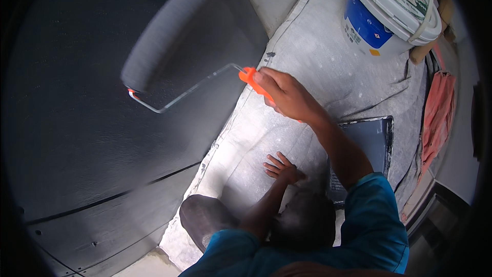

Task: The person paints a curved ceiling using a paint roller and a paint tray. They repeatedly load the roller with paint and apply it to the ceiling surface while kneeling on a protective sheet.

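My right hand [288, 92] is wrapped round the orange handle of a paint roller [166, 28]. Its bent wire frame reaches left to a long grey sleeve, blurred by motion, which lies over a dark grey painted wall [66, 123]; I cannot tell whether it touches. My left hand [282, 168] holds nothing, its fingers spread above or on a pale drop cloth [277, 123], near my knees. Partly hidden by my right forearm, a black paint tray [371, 141] with grey paint rests on the cloth.
At the upper right a white lidded bucket [392, 7] with a blue label and a handle stands on the cloth. A reddish cloth [439, 113] lies along the right side. Dark seams cross the wall's lower part, where the paint looks lighter.
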Available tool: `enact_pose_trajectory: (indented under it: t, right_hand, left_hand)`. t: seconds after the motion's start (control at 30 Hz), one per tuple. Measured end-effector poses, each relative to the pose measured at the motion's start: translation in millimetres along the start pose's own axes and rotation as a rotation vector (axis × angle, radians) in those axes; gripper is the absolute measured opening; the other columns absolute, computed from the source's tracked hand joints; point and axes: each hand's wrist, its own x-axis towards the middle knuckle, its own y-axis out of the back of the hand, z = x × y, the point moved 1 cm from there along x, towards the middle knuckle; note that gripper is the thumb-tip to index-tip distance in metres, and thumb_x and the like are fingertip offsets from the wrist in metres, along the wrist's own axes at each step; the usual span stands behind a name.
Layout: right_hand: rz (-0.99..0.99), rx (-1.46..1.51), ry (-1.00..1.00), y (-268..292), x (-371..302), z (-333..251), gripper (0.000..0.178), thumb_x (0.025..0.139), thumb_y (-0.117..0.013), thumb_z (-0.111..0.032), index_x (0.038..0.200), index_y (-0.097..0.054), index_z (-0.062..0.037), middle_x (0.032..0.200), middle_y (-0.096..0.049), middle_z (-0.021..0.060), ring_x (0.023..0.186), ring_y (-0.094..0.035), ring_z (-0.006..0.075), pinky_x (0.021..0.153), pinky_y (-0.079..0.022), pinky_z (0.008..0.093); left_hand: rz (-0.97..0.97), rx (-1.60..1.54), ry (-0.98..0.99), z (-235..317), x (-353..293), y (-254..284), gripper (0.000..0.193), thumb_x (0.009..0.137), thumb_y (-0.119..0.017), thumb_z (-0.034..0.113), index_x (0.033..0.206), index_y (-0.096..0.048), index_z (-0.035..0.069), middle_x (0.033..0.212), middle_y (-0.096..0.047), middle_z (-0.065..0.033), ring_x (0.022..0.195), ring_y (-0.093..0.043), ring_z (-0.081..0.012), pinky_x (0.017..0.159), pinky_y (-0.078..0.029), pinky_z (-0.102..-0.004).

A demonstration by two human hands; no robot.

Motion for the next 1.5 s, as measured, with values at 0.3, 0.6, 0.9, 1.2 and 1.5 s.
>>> enact_pose_trajectory:
  t: [0.3, 0.6, 0.9, 1.2, 1.5]
  right_hand:
    - [0.107, -0.137, 0.042, 31.9, 9.1, -11.0, 0.054, 0.110, -0.047, -0.057, 0.095, -0.059, -0.0072, 0.063, -0.043, -0.0036, 0.052, -0.042, 0.0061, 0.047, -0.035, 0.0247]
    - [0.118, -0.313, -0.193, 62.7, 4.8, 164.6, 0.056, 0.107, -0.050, -0.059, 0.093, -0.062, -0.0061, 0.062, -0.047, -0.0011, 0.051, -0.045, 0.0087, 0.048, -0.038, 0.0296]
    - [0.093, -0.402, -0.430, 67.4, 13.0, 236.1, 0.059, 0.107, -0.049, -0.061, 0.088, -0.059, -0.0061, 0.059, -0.048, 0.0027, 0.045, -0.045, 0.0150, 0.044, -0.037, 0.0355]
    - [0.097, -0.378, -0.239, 65.9, 5.3, 175.1, 0.073, 0.102, -0.043, -0.073, 0.095, -0.065, -0.0036, 0.081, -0.061, 0.0144, 0.076, -0.059, 0.0261, 0.076, -0.048, 0.0415]
    - [0.075, -0.056, -0.119, 53.4, 6.9, 32.9, 0.065, 0.104, -0.048, -0.067, 0.097, -0.062, -0.0049, 0.068, -0.048, 0.0008, 0.061, -0.050, 0.0121, 0.058, -0.042, 0.0314]
  left_hand:
    - [-0.605, 0.218, -0.165, -6.9, -0.3, 9.1, 0.133, 0.068, -0.088, 0.061, 0.165, -0.014, 0.007, 0.170, -0.004, -0.0343, 0.154, -0.001, -0.0629, 0.122, -0.013, -0.0716]
    - [-1.244, -0.047, -0.022, -4.9, 47.5, 64.5, 0.168, 0.053, -0.096, 0.067, 0.166, 0.010, 0.003, 0.169, 0.019, -0.0353, 0.152, 0.023, -0.0615, 0.123, 0.003, -0.0705]
    - [-1.218, 0.049, -0.062, 3.1, 60.5, 80.0, 0.118, 0.078, -0.084, 0.052, 0.163, -0.014, 0.009, 0.171, -0.004, -0.0306, 0.154, -0.001, -0.0599, 0.123, -0.013, -0.0690]
    - [-0.865, 0.134, -0.066, -7.4, 14.8, 19.1, 0.147, 0.070, -0.088, 0.055, 0.155, 0.019, 0.003, 0.158, 0.025, -0.0368, 0.142, 0.023, -0.0649, 0.116, 0.003, -0.0732]
    - [-0.088, 0.134, -0.064, -3.9, -5.0, -16.9, 0.049, 0.104, -0.053, 0.028, 0.148, -0.033, 0.017, 0.161, -0.033, -0.0219, 0.143, -0.035, -0.0527, 0.113, -0.035, -0.0646]
